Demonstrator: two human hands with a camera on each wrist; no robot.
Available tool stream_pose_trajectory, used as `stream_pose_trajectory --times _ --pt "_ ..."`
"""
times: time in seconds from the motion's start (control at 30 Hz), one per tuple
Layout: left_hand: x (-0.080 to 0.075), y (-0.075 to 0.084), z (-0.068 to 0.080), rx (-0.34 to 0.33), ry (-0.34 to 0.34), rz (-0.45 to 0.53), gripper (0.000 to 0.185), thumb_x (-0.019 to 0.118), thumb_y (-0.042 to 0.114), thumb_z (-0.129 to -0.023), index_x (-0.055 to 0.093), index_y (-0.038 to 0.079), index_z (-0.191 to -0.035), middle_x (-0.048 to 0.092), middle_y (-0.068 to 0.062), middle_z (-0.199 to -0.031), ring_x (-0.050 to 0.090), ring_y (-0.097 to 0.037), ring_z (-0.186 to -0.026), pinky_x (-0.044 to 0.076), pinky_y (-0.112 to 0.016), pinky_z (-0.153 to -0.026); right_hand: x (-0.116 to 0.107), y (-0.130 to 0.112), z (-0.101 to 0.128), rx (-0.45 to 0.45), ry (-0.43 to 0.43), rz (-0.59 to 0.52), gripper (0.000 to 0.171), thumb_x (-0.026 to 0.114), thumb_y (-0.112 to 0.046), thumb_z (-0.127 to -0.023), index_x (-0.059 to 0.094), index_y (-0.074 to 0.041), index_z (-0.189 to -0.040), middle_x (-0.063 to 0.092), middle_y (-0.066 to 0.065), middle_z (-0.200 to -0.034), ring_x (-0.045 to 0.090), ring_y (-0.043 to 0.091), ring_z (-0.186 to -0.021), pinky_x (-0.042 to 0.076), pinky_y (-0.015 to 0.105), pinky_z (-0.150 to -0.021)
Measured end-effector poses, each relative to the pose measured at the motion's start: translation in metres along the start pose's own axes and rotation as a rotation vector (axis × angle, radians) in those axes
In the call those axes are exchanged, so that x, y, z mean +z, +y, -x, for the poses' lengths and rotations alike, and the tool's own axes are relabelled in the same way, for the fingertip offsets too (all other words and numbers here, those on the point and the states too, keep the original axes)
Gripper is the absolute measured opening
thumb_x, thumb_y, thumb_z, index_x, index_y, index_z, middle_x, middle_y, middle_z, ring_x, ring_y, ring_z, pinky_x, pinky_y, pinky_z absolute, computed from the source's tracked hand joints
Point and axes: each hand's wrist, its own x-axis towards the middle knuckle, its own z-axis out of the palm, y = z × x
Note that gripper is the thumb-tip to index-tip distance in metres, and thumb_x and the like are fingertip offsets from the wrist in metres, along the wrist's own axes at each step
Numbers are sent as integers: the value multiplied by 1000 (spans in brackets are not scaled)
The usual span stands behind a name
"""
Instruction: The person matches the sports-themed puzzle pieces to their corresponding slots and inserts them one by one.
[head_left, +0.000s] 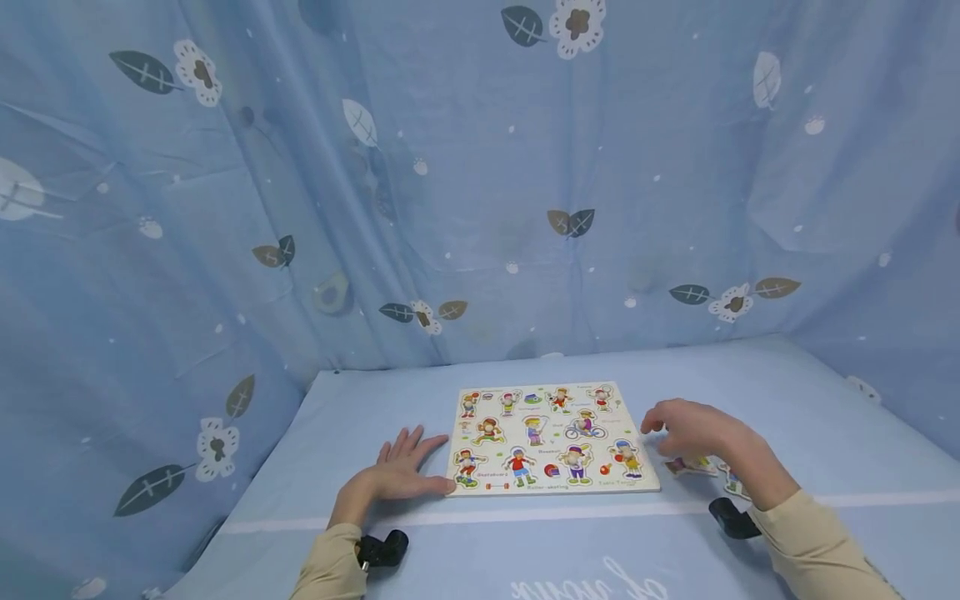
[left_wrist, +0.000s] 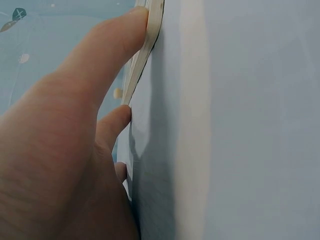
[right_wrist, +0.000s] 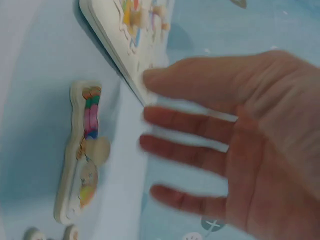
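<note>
— Two loose pieces (head_left: 690, 465) lie on the table (head_left: 825, 417) just right of the board (head_left: 551, 437), under the right hand (head_left: 693, 429). How would they handle?

— Light and stiff, I'd judge: thin flat cut-outs, probably wood, with a printed figure on top. The right wrist view shows one (right_wrist: 82, 150) lying flat with a small knob on its face. That knob, or the edges, looks like the place to pinch. Lying flat on cloth, the edges may be hard to get under.

— And the hand itself?

— Fingers spread and fairly straight, hovering over the pieces near the board's right edge, holding nothing. It's blurred, so I can't tell whether a fingertip touches the board.

— The board?

— Flat in the middle of the table, most slots filled. Rigid and thin; it could slide on the cloth.

— Left hand (head_left: 401, 471)?

— Flat on the table, fingers straight, thumb against the board's left edge (left_wrist: 145, 50), steadying it.

— Around that?

— Blue cloth with leaves and flowers hanging behind (head_left: 450, 167).
</note>
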Motion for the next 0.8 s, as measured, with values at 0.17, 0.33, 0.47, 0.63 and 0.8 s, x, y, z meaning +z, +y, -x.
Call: stream_pose_trajectory --times 0.17,0.33,0.47,0.63,0.8 --pt "-1 0 4 3 -3 -2 94 66 69 -76 37 25 -153 14 -19 -164 4 -42 -151 4 -63 -119 -6 7 7 101 -43 37 27 79 -12 -78 70 -7 -103 64 6 -98 56 22 -85 54 48 -80" --pt "-1 0 4 10 -12 4 93 67 67 -77 37 24 -153 14 -20 -164 3 -44 -151 3 -65 -118 -10 15 13 115 -55 18 20 77 -13 -80 69 -7 -97 62 4 -90 54 22 -80 53 43 -73" --pt "-1 1 4 5 -8 0 93 67 67 -77 37 24 -153 14 -20 -164 4 -44 -151 4 -64 -119 -9 19 15 123 -70 -12 9 74 -10 -80 66 -9 -85 58 3 -81 52 20 -75 48 36 -67" --pt "-1 0 2 12 -1 -7 93 67 67 -77 37 24 -153 14 -20 -164 4 -44 -151 4 -65 -118 -4 21 14 142 -90 -57 13 72 -7 -78 60 -9 -74 52 3 -71 49 18 -70 39 31 -62" --pt "-2 0 3 14 -2 -3 92 67 67 -77 37 23 -153 14 -20 -164 3 -44 -151 3 -65 -118 -4 21 12 184 -94 -39 11 70 -8 -80 60 -8 -75 54 3 -72 51 19 -70 40 32 -63"
